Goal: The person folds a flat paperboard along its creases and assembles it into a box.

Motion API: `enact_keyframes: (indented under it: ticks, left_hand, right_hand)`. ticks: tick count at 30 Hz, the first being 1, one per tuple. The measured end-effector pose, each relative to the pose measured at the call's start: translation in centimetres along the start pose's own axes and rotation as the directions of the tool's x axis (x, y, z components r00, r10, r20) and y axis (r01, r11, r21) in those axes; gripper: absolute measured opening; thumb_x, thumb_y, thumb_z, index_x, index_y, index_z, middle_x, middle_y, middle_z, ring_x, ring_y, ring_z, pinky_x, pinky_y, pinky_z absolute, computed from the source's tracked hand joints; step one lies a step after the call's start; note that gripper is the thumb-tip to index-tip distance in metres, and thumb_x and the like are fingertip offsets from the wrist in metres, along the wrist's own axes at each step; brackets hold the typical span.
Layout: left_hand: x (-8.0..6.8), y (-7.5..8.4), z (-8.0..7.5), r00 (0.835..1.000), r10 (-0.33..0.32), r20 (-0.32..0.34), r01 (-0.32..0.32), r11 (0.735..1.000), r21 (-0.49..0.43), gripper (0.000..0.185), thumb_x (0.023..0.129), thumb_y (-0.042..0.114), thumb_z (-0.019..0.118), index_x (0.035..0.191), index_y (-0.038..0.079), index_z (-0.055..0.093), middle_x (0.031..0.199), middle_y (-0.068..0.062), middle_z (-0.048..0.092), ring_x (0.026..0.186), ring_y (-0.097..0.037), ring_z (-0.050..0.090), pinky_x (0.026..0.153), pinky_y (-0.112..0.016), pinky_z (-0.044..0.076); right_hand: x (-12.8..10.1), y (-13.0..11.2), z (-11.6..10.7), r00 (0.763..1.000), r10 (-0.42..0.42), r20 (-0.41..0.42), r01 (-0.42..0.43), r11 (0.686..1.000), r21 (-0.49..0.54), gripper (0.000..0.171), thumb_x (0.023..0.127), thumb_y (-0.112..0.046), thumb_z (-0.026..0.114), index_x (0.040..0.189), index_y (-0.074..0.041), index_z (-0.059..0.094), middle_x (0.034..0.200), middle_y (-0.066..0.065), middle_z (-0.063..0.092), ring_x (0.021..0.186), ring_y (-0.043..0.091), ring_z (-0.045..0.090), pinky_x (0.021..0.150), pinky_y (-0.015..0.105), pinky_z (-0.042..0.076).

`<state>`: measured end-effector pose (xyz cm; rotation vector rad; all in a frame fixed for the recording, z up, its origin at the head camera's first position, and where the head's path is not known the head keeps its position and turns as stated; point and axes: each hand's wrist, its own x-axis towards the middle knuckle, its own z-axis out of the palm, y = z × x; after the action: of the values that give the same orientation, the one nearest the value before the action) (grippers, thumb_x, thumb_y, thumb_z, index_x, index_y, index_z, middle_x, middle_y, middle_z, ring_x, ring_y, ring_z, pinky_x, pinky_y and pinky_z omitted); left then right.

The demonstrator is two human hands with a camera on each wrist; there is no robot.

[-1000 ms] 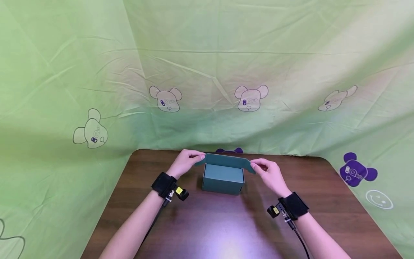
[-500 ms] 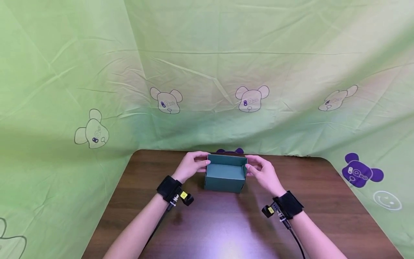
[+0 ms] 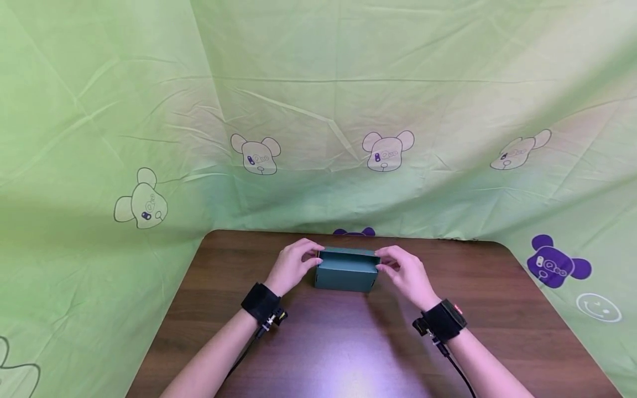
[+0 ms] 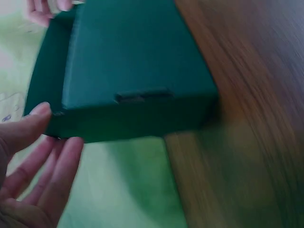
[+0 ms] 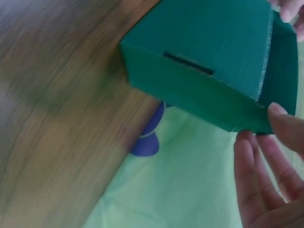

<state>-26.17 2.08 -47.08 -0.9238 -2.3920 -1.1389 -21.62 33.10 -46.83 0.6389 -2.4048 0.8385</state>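
Note:
A dark green cardboard box (image 3: 345, 279) stands on the table, its front flap (image 3: 350, 251) raised at the far side and leaning over the top. My left hand (image 3: 291, 269) pinches the far left corner of that flap between thumb and fingers. At the far right corner, my right hand (image 3: 405, 276) pinches in the same way. The left wrist view shows the box's end wall (image 4: 142, 116) with a slot along its top edge. A dark gap separates the raised flap from the top panel (image 5: 213, 38) in the right wrist view. The box's contents are hidden.
The brown wooden table (image 3: 318, 342) ends just behind the box. Beyond it hangs a green curtain (image 3: 318, 193) printed with bear heads. Each wrist wears a black strap (image 3: 261, 303) with a small camera and cable.
Both hands have moved inward from the spread side tabs to the flap's corners. The tabs have folded in, and the flap has tipped lower toward the box top.

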Motion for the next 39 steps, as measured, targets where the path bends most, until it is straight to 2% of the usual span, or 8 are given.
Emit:
enact_keyframes:
  ticks: [5,15,19,23,27,31,35,39]
  left_hand:
    - [-0.9,0.1,0.2,0.989,0.148,-0.015,-0.141,0.966,0.216,0.022,0.088,0.024,0.075,0.109,0.017,0.076,0.11,0.004,0.073,0.101,-0.013,0.067,0.087,-0.032,0.055]
    - [-3.1,1.5,1.9,0.927,0.374,0.011,-0.298,0.721,0.625,0.038,0.087,0.043,0.074,0.109,0.011,0.078,0.113,-0.002,0.073,0.087,-0.016,0.068,0.076,-0.029,0.058]
    - [-3.0,1.8,2.2,0.93,0.368,0.006,-0.275,0.682,0.678,0.04,0.09,0.044,0.069,0.111,0.011,0.076,0.116,-0.002,0.072,0.085,-0.016,0.067,0.074,-0.028,0.058]
    - [-2.3,2.0,1.7,0.975,0.221,-0.016,-0.174,0.809,0.561,0.038,0.094,0.042,0.065,0.116,0.012,0.075,0.12,-0.002,0.069,0.095,-0.019,0.067,0.074,-0.033,0.059]
    - [-1.2,2.0,1.2,0.993,-0.111,-0.031,0.115,0.973,0.2,0.041,0.095,0.037,0.066,0.132,0.019,0.066,0.127,-0.004,0.065,0.103,-0.019,0.067,0.082,-0.038,0.057]
    - [0.1,1.9,1.4,0.902,-0.423,0.084,0.431,0.892,-0.139,0.058,0.096,0.037,0.065,0.149,0.02,0.047,0.135,-0.013,0.059,0.107,-0.023,0.067,0.084,-0.037,0.057]
    - [1.1,2.2,1.6,0.819,-0.514,0.254,0.572,0.764,-0.299,0.055,0.095,0.028,0.067,0.145,0.012,0.05,0.139,-0.019,0.055,0.112,-0.029,0.064,0.083,-0.041,0.059]
    - [1.0,2.8,1.4,0.848,-0.467,0.25,0.524,0.808,-0.27,0.036,0.09,0.017,0.073,0.125,0.011,0.066,0.127,-0.01,0.063,0.104,-0.024,0.065,0.086,-0.043,0.057]
  right_hand:
    - [-0.9,0.2,0.0,0.996,-0.084,0.014,0.085,0.992,-0.089,0.023,0.083,-0.008,0.079,0.103,-0.016,0.073,0.111,-0.003,0.071,0.085,0.009,0.07,0.071,0.024,0.057]
    - [-4.0,0.1,0.6,0.991,-0.133,0.028,0.136,0.955,-0.264,0.028,0.085,-0.028,0.071,0.112,-0.021,0.072,0.127,-0.004,0.067,0.083,0.009,0.07,0.055,0.027,0.051]
    - [-4.2,0.1,0.3,0.988,-0.148,0.054,0.157,0.937,-0.311,0.039,0.085,-0.03,0.07,0.123,-0.02,0.068,0.136,-0.004,0.062,0.086,0.011,0.07,0.049,0.021,0.043]
    - [-3.3,0.2,-0.1,0.989,-0.127,0.08,0.143,0.957,-0.254,0.041,0.089,-0.024,0.07,0.129,-0.018,0.066,0.14,-0.001,0.059,0.098,0.016,0.071,0.055,0.026,0.05]
    - [-1.7,0.5,-0.3,0.994,0.062,0.09,-0.059,0.997,-0.04,0.033,0.095,-0.02,0.066,0.127,-0.013,0.066,0.138,0.005,0.06,0.103,0.02,0.07,0.077,0.033,0.058]
    - [-0.3,1.1,0.1,0.91,0.341,0.236,-0.395,0.886,0.243,0.043,0.1,-0.027,0.06,0.139,-0.009,0.055,0.133,0.016,0.061,0.099,0.025,0.07,0.081,0.037,0.059]
    - [0.4,1.4,0.3,0.821,0.41,0.397,-0.551,0.75,0.366,0.049,0.1,-0.024,0.06,0.143,-0.003,0.048,0.13,0.026,0.058,0.102,0.028,0.068,0.081,0.047,0.059]
    - [0.1,0.7,-0.2,0.851,0.377,0.365,-0.49,0.821,0.294,0.039,0.096,-0.021,0.067,0.132,-0.009,0.061,0.121,0.016,0.067,0.101,0.023,0.07,0.081,0.04,0.059]
